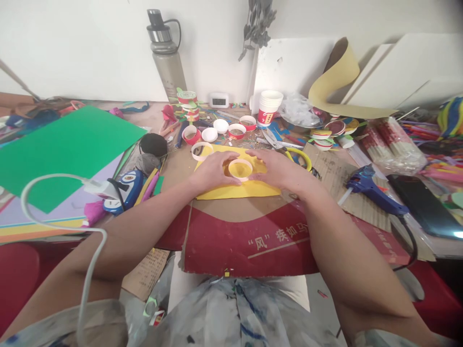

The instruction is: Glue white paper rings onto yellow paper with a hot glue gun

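Observation:
A pale paper ring (pixel 240 179) rests on a yellow sheet (pixel 238 191) in front of me. From the left, my left hand (pixel 216 168) curves its fingers and thumb around the ring's side. My right hand (pixel 274 166) does the same from the right, so the ring sits between the two. The fingertips seem to touch its wall. Another pale ring (pixel 202 158) lies at the sheet's upper left corner. Beneath the sheet is a brown and red cardboard (pixel 238 241) reaching past the table's front edge.
Red cup rings (pixel 190 140) and stacked paper cups (pixel 269 108) stand behind. Right of my hands lie yellow-handled scissors (pixel 300 156), a blue glue gun (pixel 376 188) and a phone (pixel 427 205). Green paper (pixel 75 154) and a power strip (pixel 125 193) with a white cable are on the left.

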{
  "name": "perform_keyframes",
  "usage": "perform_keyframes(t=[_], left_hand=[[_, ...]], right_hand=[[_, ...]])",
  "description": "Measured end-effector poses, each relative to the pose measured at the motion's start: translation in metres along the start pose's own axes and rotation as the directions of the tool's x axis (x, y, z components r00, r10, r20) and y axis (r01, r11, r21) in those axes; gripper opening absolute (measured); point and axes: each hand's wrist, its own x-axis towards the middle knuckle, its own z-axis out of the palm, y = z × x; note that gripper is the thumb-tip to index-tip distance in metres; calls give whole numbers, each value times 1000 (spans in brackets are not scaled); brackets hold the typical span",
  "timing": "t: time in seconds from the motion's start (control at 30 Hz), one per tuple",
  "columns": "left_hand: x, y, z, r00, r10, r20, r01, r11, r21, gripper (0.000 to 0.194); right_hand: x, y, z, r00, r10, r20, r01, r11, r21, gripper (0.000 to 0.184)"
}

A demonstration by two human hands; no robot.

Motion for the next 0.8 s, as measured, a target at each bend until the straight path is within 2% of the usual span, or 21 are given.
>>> perform_keyframes(t=[0.13, 0.3, 0.53, 0.67, 0.8], left_hand=[[0, 1, -1, 1000, 22, 16, -22, 1000, 14, 75], [1, 0, -1, 998, 56, 26, -57, 998, 21, 76], [0, 2, -3, 998, 43, 39, -45, 999, 26, 83], [0, 5, -3, 999, 11, 32, -11, 1000, 18, 76], [0, 5, -3, 999, 26, 27, -27, 999, 22, 70]], right_hand=[[-1, -4, -4, 999, 13, -42, -12, 1000, 28, 64], [-2, -5, -10, 991, 94, -92, -90, 994, 56, 60], [-2, -8, -15, 985, 147, -86, -142, 988, 62, 55], [-2, -12, -18, 981, 163, -103, -157, 985, 69, 51], [-2, -15, -21, 978, 192, -88, -186, 980, 68, 52]])
